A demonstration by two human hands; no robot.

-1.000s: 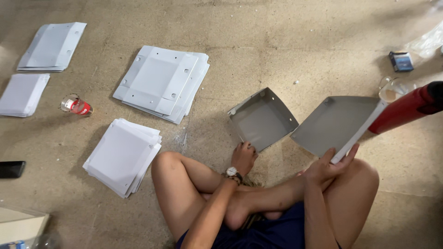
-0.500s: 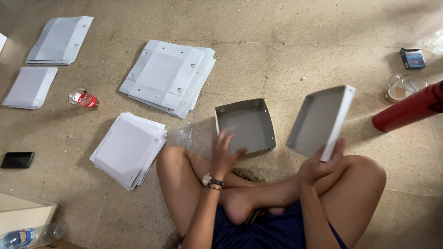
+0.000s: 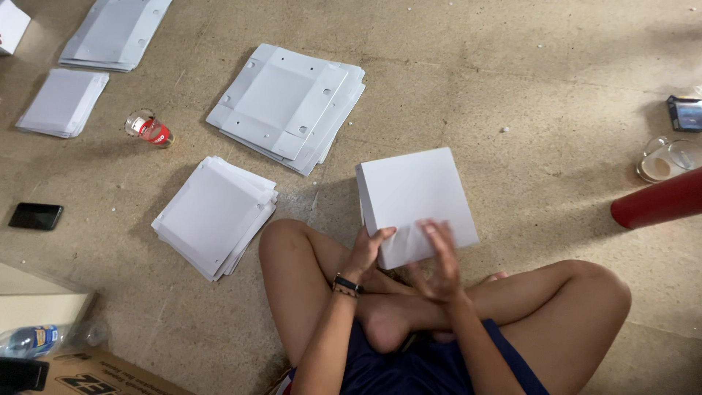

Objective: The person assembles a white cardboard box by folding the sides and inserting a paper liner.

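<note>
A person sits cross-legged on a speckled beige stone floor [image 3: 512, 88], seen from above, bare knees spread to either side. Both hands meet on a closed square white cardboard box [image 3: 415, 203], raised just in front of the knees with its flat top facing up. The left hand [image 3: 365, 252], with a dark band at the wrist, has its grip curled tight around the box's near left corner. The right hand [image 3: 441, 257] lies on the near part of the top, fingers spread and blurred; whether its grip closes around the edge cannot be told.

Beyond the grip and to its left lies a stack of flat pale grey die-cut cardboard sheets with creased flaps [image 3: 287, 107]. Just left of the grip, beside the left knee, sits a stack of plain white square card sheets [image 3: 214, 214]. Farther left are two more stacks, one grey [image 3: 113, 33] and one white [image 3: 62, 102]. To the right of the grip a red cylinder [image 3: 658, 199] enters from the edge, with a clear glass cup [image 3: 662, 161] just past it. Left of the grip, well apart, lie a small red-and-clear tipped glass [image 3: 148, 128] and a black phone [image 3: 35, 216].
</note>
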